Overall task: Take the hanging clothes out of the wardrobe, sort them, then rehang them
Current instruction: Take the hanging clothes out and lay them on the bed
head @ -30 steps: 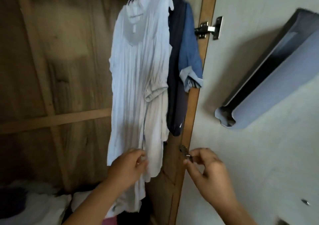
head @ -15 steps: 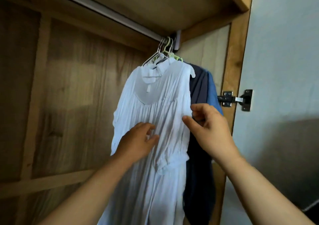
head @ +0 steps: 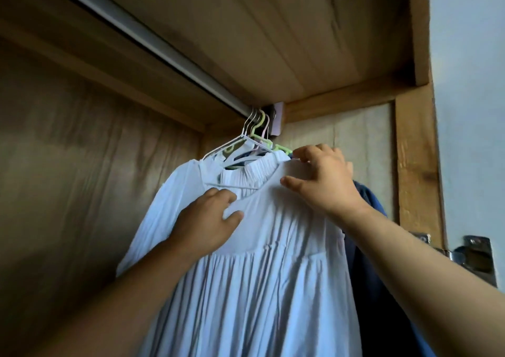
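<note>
My L hand [head: 207, 220] rests flat on white pleated dress [head: 259, 288] below neckline, fingers relaxed, gripping nothing. Dress hangs on white hanger [head: 232, 144] from wardrobe rail [head: 153, 39]. R hand [head: 325, 181] pinches dress shoulder, thumb under; dark blue garments [head: 366, 247] behind, at far R.

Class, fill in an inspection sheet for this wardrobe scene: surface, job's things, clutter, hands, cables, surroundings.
Surface: no table; a metal rail runs under the wooden top.
Job's things: white dress hangs on a hanger at the rail's right end; dark blue clothes hang behind it.
Clutter: nothing seen.
Hands: left hand rests open on the dress chest; right hand holds the dress shoulder, fingers curled over its edge.
Cables: nothing seen.
Surroundings: wooden back panel, door hinge, pale door.
</note>
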Demonstrator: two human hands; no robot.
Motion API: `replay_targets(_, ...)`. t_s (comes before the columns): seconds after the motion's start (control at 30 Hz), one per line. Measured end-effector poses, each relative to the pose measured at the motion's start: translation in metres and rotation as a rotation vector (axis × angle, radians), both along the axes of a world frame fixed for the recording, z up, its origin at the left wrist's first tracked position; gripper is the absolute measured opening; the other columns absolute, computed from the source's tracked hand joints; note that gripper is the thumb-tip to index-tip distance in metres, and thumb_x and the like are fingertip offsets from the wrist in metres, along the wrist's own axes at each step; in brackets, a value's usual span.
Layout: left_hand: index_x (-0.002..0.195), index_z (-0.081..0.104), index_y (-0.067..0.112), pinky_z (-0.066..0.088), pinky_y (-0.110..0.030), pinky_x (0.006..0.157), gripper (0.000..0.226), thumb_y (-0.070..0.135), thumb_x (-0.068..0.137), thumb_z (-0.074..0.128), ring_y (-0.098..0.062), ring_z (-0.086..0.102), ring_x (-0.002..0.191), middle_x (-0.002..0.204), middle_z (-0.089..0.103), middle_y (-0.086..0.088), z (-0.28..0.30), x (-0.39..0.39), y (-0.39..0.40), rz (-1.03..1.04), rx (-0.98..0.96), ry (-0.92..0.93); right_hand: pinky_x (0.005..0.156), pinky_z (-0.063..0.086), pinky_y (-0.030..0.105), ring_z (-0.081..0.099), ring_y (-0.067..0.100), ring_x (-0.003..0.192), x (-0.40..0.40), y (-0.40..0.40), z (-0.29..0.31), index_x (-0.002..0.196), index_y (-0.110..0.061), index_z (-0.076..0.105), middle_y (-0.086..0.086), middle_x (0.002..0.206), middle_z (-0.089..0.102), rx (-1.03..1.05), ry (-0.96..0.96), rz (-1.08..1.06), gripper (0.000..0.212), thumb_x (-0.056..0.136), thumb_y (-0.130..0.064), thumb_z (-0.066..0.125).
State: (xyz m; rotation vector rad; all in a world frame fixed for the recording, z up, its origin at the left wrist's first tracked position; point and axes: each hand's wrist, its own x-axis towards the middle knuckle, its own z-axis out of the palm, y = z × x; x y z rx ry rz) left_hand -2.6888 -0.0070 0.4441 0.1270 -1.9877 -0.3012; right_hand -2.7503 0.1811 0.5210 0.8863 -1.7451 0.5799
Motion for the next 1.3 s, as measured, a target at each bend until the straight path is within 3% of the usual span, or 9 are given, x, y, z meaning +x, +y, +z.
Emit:
replay_targets(0.17, 0.118, 0.057, 0.022, 0.047, -0.031, 0.084, 0.033, 0.039, 0.089, 0.055, -0.016, 0.055, 0.099, 0.110, 0.057, 0.005, 0.009, -0.023, -0.019, -0.066, -0.022, 0.084, 0.091, 0.025, 0.038, 0.033, 0.023, 0.120, -0.005, -0.014, 0.001, 0.138, -0.026, 0.032, -0.001, 0.130, 0.043, 0.267, 0.168, -0.292, 0.085, 0.070, -0.065, 0.064)
replay_targets(0.27, 0.114, 0.058, 0.023, 0.048, -0.032, 0.083, 0.049, 0.051, 0.078, 0.042, -0.015, 0.057, 0.100, 0.108, 0.059, 0.006, 0.008, -0.033, -0.026, -0.093, -0.024, 0.116, 0.093, 0.027, 0.038, 0.033, 0.024, 0.121, -0.012, -0.021, -0.002, 0.145, -0.019, 0.019, 0.001, 0.133, 0.036, 0.365, 0.249, -0.437, 0.096, 0.071, -0.063, 0.063)
replay_targets(0.4, 0.109, 0.062, 0.022, 0.049, -0.032, 0.080, 0.067, 0.062, 0.067, 0.028, -0.015, 0.059, 0.097, 0.105, 0.060, 0.007, 0.004, -0.039, -0.030, -0.127, -0.036, 0.179, 0.090, 0.039, 0.033, 0.038, 0.025, 0.116, -0.023, -0.025, -0.002, 0.134, -0.016, 0.039, 0.003, 0.125, 0.038, 0.315, 0.241, -0.345, 0.069, 0.077, -0.046, 0.063)
replay_targets(0.5, 0.110, 0.062, 0.022, 0.049, -0.031, 0.082, 0.055, 0.055, 0.073, 0.038, -0.014, 0.060, 0.100, 0.109, 0.061, 0.008, 0.003, -0.038, -0.032, -0.137, -0.044, 0.197, 0.076, 0.041, 0.031, 0.045, 0.024, 0.110, -0.025, -0.024, -0.002, 0.122, -0.018, 0.052, 0.002, 0.116, 0.044, 0.240, 0.252, -0.302, 0.056, 0.075, -0.045, 0.066)
replay_targets(0.6, 0.111, 0.060, 0.025, 0.048, -0.029, 0.083, 0.048, 0.049, 0.075, 0.040, -0.011, 0.058, 0.104, 0.113, 0.058, 0.011, 0.003, -0.035, -0.038, -0.134, -0.064, 0.199, 0.064, 0.036, 0.030, 0.052, 0.029, 0.101, -0.024, -0.022, 0.004, 0.119, -0.016, 0.059, 0.004, 0.107, 0.049, 0.162, 0.285, -0.246, 0.058, 0.072, -0.047, 0.067)
replay_targets(0.73, 0.109, 0.062, 0.025, 0.047, -0.028, 0.078, 0.050, 0.054, 0.076, 0.038, -0.012, 0.059, 0.101, 0.110, 0.058, 0.011, 0.010, -0.025, -0.047, -0.115, -0.079, 0.267, 0.066, 0.041, 0.033, 0.051, 0.030, 0.105, -0.013, -0.020, 0.021, 0.128, -0.018, 0.053, 0.006, 0.112, 0.046, 0.146, 0.311, -0.305, 0.064, 0.074, -0.047, 0.070)
replay_targets(0.93, 0.096, 0.065, 0.022, 0.051, -0.032, 0.066, 0.045, 0.052, 0.078, 0.037, -0.017, 0.061, 0.092, 0.100, 0.060, 0.009, 0.016, -0.015, -0.049, -0.101, -0.102, 0.435, 0.068, 0.047, 0.038, 0.053, 0.035, 0.100, -0.005, -0.009, 0.018, 0.127, -0.015, 0.056, 0.010, 0.109, 0.048, 0.109, 0.304, -0.336, 0.068, 0.069, -0.046, 0.074)
replay_targets(1.1, 0.101, 0.066, 0.017, 0.050, -0.031, 0.069, 0.049, 0.050, 0.078, 0.039, -0.021, 0.060, 0.094, 0.104, 0.062, 0.004, 0.019, -0.018, -0.045, -0.066, -0.142, 0.434, 0.074, 0.043, 0.034, 0.048, 0.028, 0.109, 0.005, -0.015, 0.025, 0.128, -0.021, 0.052, 0.005, 0.116, 0.040, 0.096, 0.219, -0.372, 0.062, 0.075, -0.050, 0.066)
replay_targets(1.3, 0.106, 0.064, 0.021, 0.044, -0.028, 0.076, 0.054, 0.055, 0.076, 0.036, -0.015, 0.052, 0.100, 0.110, 0.058, 0.006, 0.021, -0.022, -0.044, -0.096, -0.104, 0.449, 0.069, 0.044, 0.036, 0.053, 0.035, 0.098, 0.007, 0.002, 0.015, 0.121, -0.014, 0.057, 0.010, 0.113, 0.042, 0.063, 0.237, -0.385, 0.060, 0.071, -0.045, 0.072)
